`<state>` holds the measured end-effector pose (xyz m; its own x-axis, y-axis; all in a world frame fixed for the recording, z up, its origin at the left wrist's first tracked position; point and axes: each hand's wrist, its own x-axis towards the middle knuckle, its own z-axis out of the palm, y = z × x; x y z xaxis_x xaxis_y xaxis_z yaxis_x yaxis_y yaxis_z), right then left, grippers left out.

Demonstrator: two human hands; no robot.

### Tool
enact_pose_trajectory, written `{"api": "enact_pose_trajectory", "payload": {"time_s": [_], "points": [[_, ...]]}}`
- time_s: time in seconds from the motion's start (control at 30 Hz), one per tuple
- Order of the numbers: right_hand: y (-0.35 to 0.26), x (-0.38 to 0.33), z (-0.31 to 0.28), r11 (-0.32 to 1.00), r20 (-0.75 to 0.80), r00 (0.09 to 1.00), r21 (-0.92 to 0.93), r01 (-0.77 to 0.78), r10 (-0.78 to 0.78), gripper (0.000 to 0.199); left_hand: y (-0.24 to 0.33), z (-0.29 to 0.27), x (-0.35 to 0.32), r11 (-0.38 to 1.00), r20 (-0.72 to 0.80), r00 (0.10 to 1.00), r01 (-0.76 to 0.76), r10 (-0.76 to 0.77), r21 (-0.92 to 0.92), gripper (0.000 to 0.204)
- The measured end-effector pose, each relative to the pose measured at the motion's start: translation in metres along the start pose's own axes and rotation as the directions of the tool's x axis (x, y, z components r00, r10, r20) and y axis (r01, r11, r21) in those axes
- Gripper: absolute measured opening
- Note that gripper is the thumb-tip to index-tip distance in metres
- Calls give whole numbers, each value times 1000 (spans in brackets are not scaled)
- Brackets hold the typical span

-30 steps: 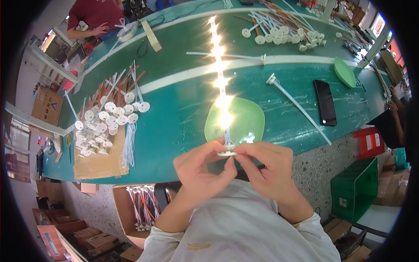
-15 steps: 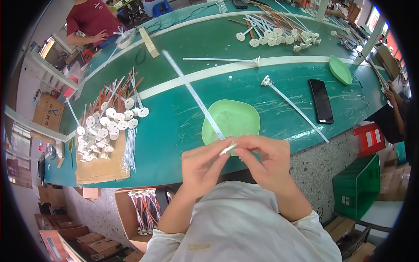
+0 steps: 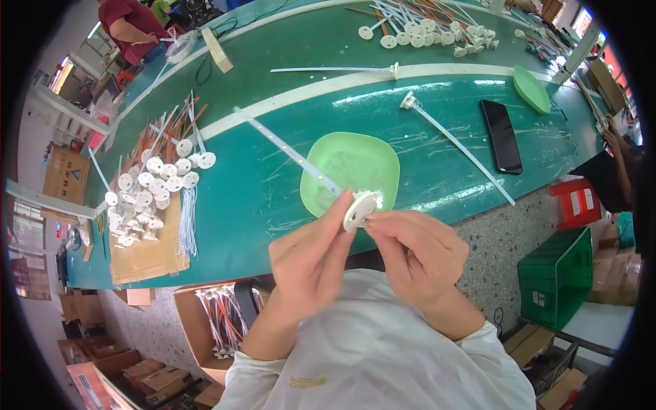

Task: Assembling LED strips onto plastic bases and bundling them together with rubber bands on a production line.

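Note:
My left hand [image 3: 311,263] pinches a thin white LED strip [image 3: 292,153] where it meets a white round disc [image 3: 359,211] with small holes. The strip slants away to the upper left, its far end raised over the table. My right hand [image 3: 422,258] is closed, thumb and forefinger pressed together at the disc's right edge; whatever lies between those fingertips is too small to make out. Just beyond the hands sits a light green plate [image 3: 318,154] with small white bits at its near side, partly covered by the disc.
Piled discs on strips [image 3: 157,184] stand on cardboard [image 3: 147,263] at left, beside white wires [image 3: 187,222]. Single strips [image 3: 465,147] lie on the green table, near a black phone [image 3: 501,137] and a second green plate [image 3: 531,90]. More strips [image 3: 420,31] lie at the back.
The disc has tilted so its round face shows, and both hands have come slightly up the view. The strip leans further left. The view has shifted a little.

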<state>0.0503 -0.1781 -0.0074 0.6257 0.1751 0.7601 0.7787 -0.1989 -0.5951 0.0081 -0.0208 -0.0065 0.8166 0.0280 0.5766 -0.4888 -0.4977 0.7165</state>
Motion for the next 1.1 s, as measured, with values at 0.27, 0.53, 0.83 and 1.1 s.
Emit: {"api": "enact_pose_trajectory", "payload": {"time_s": [0.27, 0.53, 0.83, 1.1], "points": [[-1, -5, -5, 985, -35, 993, -138, 104, -110, 15, 7, 5, -4, 995, -27, 998, -55, 58, 88, 47], [-1, -8, -8, 971, 25, 980, -133, 197, -196, 25, 10, 3, -6, 988, -26, 992, -117, 121, 102, 44], [-4, -4, -8, 965, 87, 976, -157, 211, -199, 16, 12, 2, -8, 937, 38, 982, -186, 183, 297, 43], [8, -4, -5, 987, 137, 983, 122, 106, -122, 13, -2, -4, -13, 993, -31, 996, -83, 86, 80, 45]]}}
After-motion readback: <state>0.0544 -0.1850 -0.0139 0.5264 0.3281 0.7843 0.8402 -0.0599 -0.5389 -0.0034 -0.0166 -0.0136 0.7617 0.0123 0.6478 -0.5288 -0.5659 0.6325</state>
